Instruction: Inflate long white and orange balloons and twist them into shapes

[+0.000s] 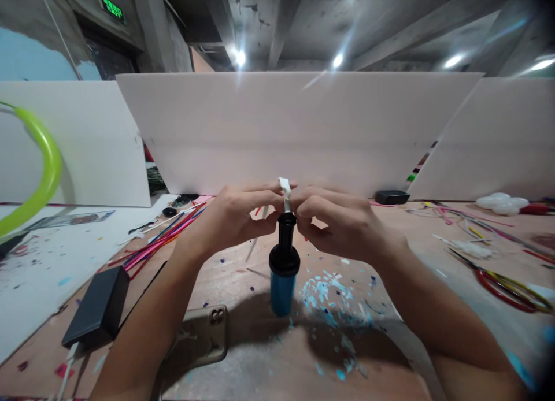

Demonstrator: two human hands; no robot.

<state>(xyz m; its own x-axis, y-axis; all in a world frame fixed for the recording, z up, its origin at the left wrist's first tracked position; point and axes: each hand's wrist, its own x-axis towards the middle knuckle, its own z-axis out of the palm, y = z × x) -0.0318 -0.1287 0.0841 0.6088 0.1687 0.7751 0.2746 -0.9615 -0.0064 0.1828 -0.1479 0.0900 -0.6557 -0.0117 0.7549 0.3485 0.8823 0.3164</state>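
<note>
A balloon hand pump (pixel 284 259) with a black top and blue barrel stands upright in front of me, its nozzle pointing up. At the nozzle tip is a limp white balloon (pixel 285 186), its upper end folded over. My left hand (pixel 238 213) pinches the balloon from the left, thumb and fingertips close to the nozzle. From the other side, my right hand (pixel 342 219) has its fingers curled in and closed on the balloon's lower end. The fingers partly hide where balloon and nozzle meet.
Near my left forearm lie a phone (pixel 202 334) and a black box (pixel 97 305) with a white cable. Long uninflated balloons (pixel 165 239) lie behind them. Scissors (pixel 498 282) are at right. White boards (pixel 299 129) stand behind; a green inflated balloon (pixel 50 164) curves at far left.
</note>
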